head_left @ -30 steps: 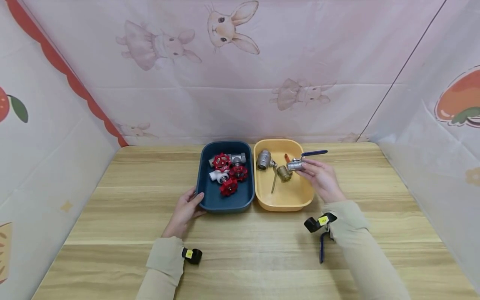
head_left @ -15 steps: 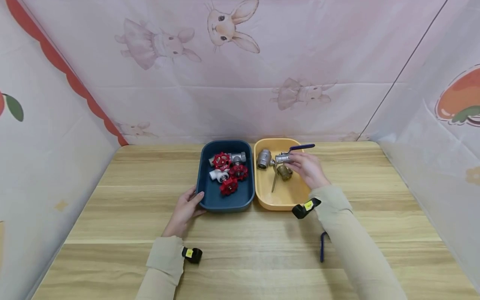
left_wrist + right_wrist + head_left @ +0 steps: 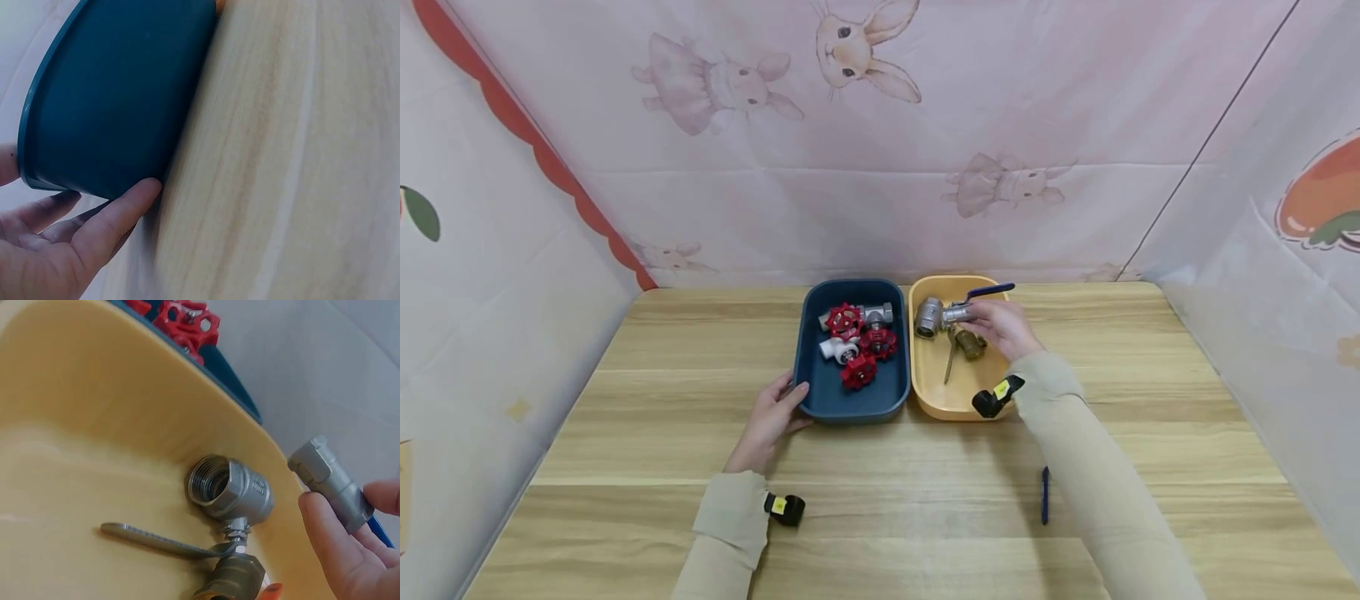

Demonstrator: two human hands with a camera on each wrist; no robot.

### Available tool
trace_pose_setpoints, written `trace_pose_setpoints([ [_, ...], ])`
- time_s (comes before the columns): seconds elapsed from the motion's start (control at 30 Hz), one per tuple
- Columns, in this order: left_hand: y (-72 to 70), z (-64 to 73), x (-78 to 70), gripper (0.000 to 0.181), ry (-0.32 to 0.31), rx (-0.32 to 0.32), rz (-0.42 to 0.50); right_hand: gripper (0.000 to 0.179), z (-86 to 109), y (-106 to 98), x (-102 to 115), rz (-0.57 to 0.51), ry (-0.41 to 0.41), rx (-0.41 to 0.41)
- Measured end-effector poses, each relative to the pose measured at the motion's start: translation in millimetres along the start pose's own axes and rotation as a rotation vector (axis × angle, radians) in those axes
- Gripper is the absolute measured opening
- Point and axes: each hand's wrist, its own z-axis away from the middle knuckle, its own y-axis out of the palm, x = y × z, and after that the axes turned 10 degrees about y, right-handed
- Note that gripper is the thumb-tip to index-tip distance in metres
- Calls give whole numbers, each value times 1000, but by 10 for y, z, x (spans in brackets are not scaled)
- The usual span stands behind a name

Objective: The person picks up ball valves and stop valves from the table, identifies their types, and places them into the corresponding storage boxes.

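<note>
My right hand (image 3: pixel 1002 327) pinches a small silver ball valve (image 3: pixel 331 481) with a blue lever handle (image 3: pixel 990 291) between thumb and fingers, above the back of the yellow bin (image 3: pixel 951 410). In that bin lie a larger silver ball valve (image 3: pixel 240 494) with a plain metal lever (image 3: pixel 159 540) and a brass valve (image 3: pixel 236 578). An orange handle (image 3: pixel 270 592) peeks out beside the brass one. My left hand (image 3: pixel 769 414) grips the near left corner of the dark blue bin (image 3: pixel 125 94), thumb at the rim and fingers against the outer wall.
Inside the blue bin sit several valves with red handwheels (image 3: pixel 859 372), one with a white body (image 3: pixel 837 350). Another blue lever handle (image 3: pixel 1045 497) shows on the wooden table (image 3: pixel 895 508), partly behind my right sleeve. A printed curtain (image 3: pixel 880 217) stands behind both bins.
My right hand has moved left with the silver ball valve, from the yellow bin's right edge to above its back part beside the larger valve. The left hand stays on the blue bin.
</note>
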Motion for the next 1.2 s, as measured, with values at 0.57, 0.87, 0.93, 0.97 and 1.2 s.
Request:
trace_pose_setpoints([
  [0.57, 5, -12, -6, 50, -17, -4, 2, 13, -268, -49, -62, 65, 160, -11],
  [0.87, -7, -26, -3, 50, -33, -6, 4, 25, -302, -71, -129, 141, 177, 41],
  [0.93, -7, -25, -6, 50, -33, -7, 0, 29, -312, -68, -136, 141, 186, 39],
  [0.97, -6, -23, -8, 50, -33, -7, -1, 31, -319, -65, -140, 141, 189, 39],
  [1.2, -7, -15, -13, 50, -25, -7, -4, 29, -348, -53, -158, 159, 180, 58],
])
